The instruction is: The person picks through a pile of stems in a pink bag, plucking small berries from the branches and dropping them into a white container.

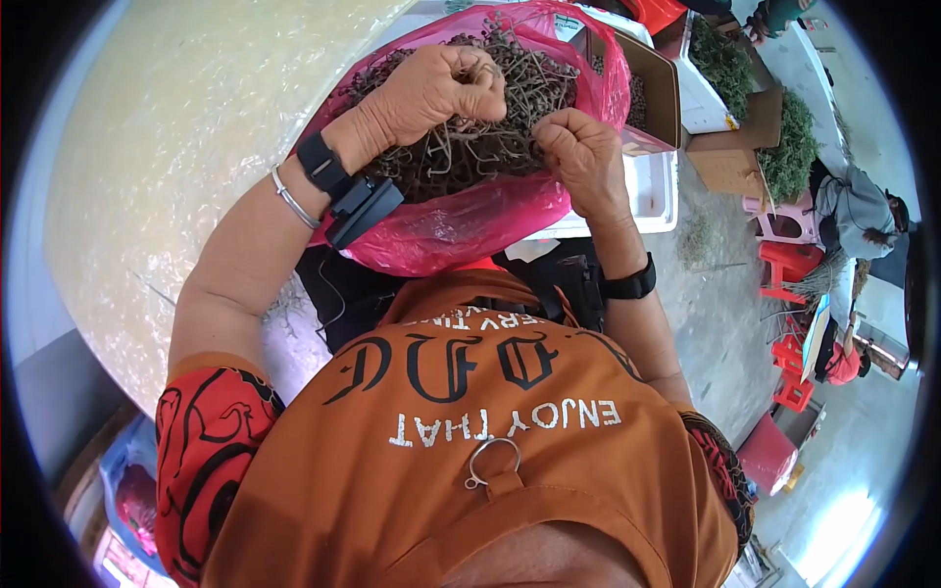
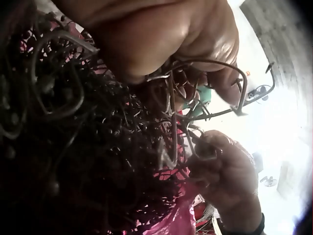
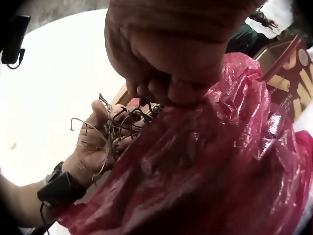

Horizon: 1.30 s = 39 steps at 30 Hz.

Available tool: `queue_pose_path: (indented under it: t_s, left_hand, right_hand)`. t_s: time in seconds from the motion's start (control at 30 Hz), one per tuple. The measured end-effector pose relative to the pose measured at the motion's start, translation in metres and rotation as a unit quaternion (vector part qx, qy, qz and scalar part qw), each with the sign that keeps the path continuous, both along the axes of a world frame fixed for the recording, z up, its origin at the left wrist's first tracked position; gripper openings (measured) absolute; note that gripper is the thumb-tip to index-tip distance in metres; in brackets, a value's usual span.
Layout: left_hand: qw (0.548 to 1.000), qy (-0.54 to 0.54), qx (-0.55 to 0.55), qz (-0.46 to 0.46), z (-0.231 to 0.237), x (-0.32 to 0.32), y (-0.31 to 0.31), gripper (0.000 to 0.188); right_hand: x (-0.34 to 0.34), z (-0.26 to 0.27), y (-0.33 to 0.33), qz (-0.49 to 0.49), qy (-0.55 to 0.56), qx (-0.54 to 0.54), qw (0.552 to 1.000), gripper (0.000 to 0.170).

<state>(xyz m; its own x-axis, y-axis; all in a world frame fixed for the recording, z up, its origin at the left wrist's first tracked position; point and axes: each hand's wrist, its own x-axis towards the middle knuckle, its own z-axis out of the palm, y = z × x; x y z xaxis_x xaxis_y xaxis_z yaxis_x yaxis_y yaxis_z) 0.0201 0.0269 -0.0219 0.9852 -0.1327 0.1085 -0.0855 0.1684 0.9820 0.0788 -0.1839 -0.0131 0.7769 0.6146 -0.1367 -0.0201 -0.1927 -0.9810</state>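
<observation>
A pink plastic bag (image 1: 441,230) stands open in front of the person, heaped with dried, curly brown stems (image 1: 461,157). Over the heap, the left hand (image 1: 431,93) grips several of these stems. Their hooked ends stick out past its fingers in the left wrist view, and some loose stems (image 3: 110,129) lie across its palm in the right wrist view. At the bag's right side, the right hand (image 1: 583,162) has its fingers curled and pinches a dark stem piece (image 3: 143,102) at the fingertips. Its fingertips are partly hidden in the head view.
Left of the bag lies a pale, shiny surface (image 1: 176,127). Behind the bag's right side are a cardboard box (image 1: 662,93) and a white foam box (image 1: 662,191). Boxes of green plants (image 1: 789,147), red stools (image 1: 789,269) and other people (image 1: 863,216) are farther right.
</observation>
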Motion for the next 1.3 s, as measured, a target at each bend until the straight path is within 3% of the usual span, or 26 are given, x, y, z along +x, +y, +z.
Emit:
queue_pose_path:
  t_s: [0.03,0.07,0.13,0.17,0.27,0.3,0.43,0.53,0.57,0.67,0.73,0.8,0.83,0.87,0.97,1.13,1.2,1.23,1.27,1.3]
  left_hand:
    - [0.999,-0.021,0.048,-0.011,0.001,0.0,0.0,0.012]
    - [0.998,-0.022,0.049,-0.012,0.002,-0.001,-0.002,0.012]
    - [0.971,-0.086,0.223,-0.003,0.004,-0.003,-0.01,0.013]
    - [0.945,-0.118,0.305,0.002,0.004,-0.003,-0.012,0.016]
    - [0.918,-0.185,0.35,0.001,-0.003,-0.001,-0.014,0.017]
    - [0.902,-0.217,0.373,0.002,-0.005,-0.001,-0.014,0.017]
    - [0.882,-0.245,0.402,0.033,-0.009,0.001,-0.014,0.015]
    - [0.868,-0.252,0.424,0.044,-0.011,0.003,-0.016,0.013]
    - [0.862,-0.254,0.436,0.05,-0.011,0.002,-0.016,0.012]
    - [0.886,-0.254,0.387,0.029,-0.012,0.003,-0.016,0.011]
    - [0.897,-0.254,0.362,0.016,-0.01,0.003,-0.017,0.01]
    - [0.952,-0.098,0.29,-0.021,0.0,-0.001,-0.017,0.012]
    - [0.967,-0.019,0.25,-0.04,0.002,-0.002,-0.018,0.014]
    - [0.967,-0.02,0.251,-0.041,0.003,-0.001,-0.017,0.014]
    - [0.877,-0.156,0.451,-0.055,0.004,-0.001,-0.015,0.014]
    - [0.832,-0.231,0.502,0.04,-0.006,0.005,-0.007,0.021]
    - [0.917,-0.111,0.379,0.052,-0.001,0.003,0.001,0.014]
    - [0.947,-0.054,0.313,0.048,0.001,0.005,0.001,0.011]
    - [0.947,-0.06,0.312,0.042,0.002,0.007,-0.001,0.011]
    - [0.969,-0.016,0.246,0.032,0.002,0.008,-0.004,0.01]
  right_hand:
    - [-0.002,0.001,0.0,-0.001,-0.001,0.001,1.0,0.005]
    - [-0.004,0.002,0.002,-0.007,-0.118,-0.023,0.993,0.005]
    - [-0.01,0.002,0.006,-0.02,-0.345,-0.072,0.936,0.006]
    - [-0.012,0.003,0.006,-0.021,-0.345,-0.073,0.935,0.006]
    - [-0.015,0.005,0.007,0.0,-0.526,-0.137,0.839,0.01]
    - [-0.015,0.006,0.006,0.0,-0.527,-0.137,0.839,0.01]
    - [-0.016,0.007,0.002,0.075,-0.443,-0.169,0.877,0.014]
    - [-0.02,0.008,-0.006,0.124,-0.215,-0.079,0.965,0.018]
    - [-0.022,0.01,-0.008,0.126,-0.214,-0.079,0.965,0.018]
    - [-0.022,0.019,-0.012,0.145,0.118,-0.006,0.982,0.019]
    - [-0.017,0.011,-0.013,0.09,0.133,0.032,0.987,0.019]
    - [-0.016,0.005,-0.013,-0.024,0.16,0.109,0.981,0.019]
    - [-0.016,0.003,-0.015,-0.026,0.161,0.11,0.981,0.019]
    - [-0.017,0.003,-0.015,-0.032,0.142,0.099,0.984,0.02]
    - [-0.023,0.008,-0.016,-0.049,0.106,0.076,0.99,0.021]
    - [-0.037,0.035,-0.029,0.125,0.148,0.096,0.976,0.019]
    - [-0.033,0.049,-0.04,0.214,0.117,0.147,0.959,0.018]
    - [-0.031,0.046,-0.044,0.206,0.115,0.149,0.96,0.018]
    - [-0.023,0.04,-0.046,0.147,0.156,0.197,0.957,0.017]
    - [-0.014,0.034,-0.045,0.09,0.195,0.243,0.946,0.016]
